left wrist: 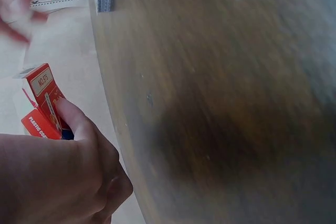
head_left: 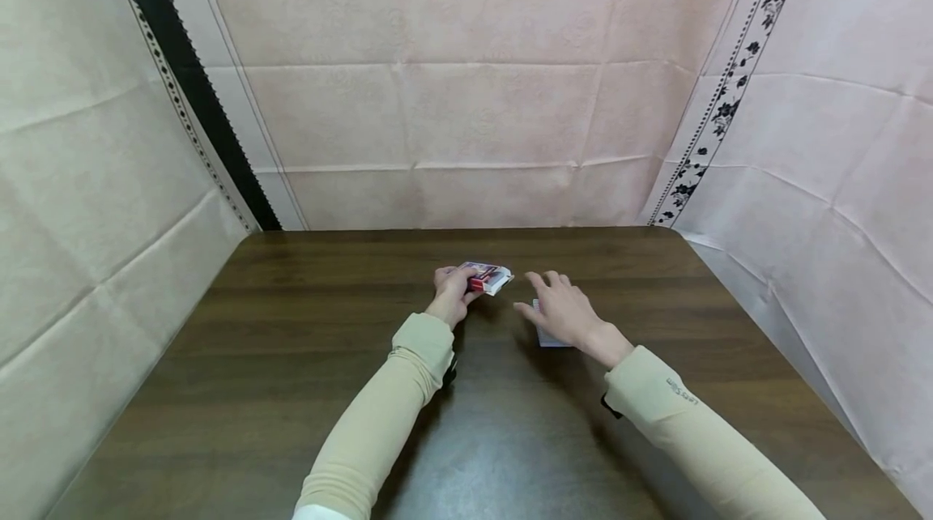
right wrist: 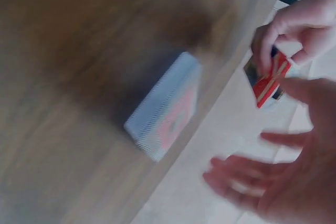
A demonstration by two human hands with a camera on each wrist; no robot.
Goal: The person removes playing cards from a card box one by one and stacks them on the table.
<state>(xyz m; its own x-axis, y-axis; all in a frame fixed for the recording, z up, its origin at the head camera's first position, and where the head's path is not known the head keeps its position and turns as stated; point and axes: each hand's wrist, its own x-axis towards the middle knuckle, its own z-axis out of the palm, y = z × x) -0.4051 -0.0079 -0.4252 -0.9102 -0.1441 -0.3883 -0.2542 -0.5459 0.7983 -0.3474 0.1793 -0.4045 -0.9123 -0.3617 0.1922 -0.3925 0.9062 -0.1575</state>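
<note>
My left hand (head_left: 450, 293) grips a red card box (head_left: 488, 277), held above the table with its end toward the right. In the left wrist view the box (left wrist: 43, 88) shows the printing "NO.975", and the thumb lies along its side. A squared deck of playing cards (head_left: 551, 339) lies on the table to the right of the box. My right hand (head_left: 564, 313) is over the deck with fingers spread, partly covering it in the head view. The right wrist view shows the whole deck (right wrist: 170, 108) apart from the fingers, its striped edges visible and a pinkish pattern on top.
The brown wooden table (head_left: 306, 390) spreads out on all sides of the hands. Beyond its far edge hangs a pale cloth (head_left: 474, 115), with more cloth at the left and right, trimmed with a dark floral border (head_left: 717, 119).
</note>
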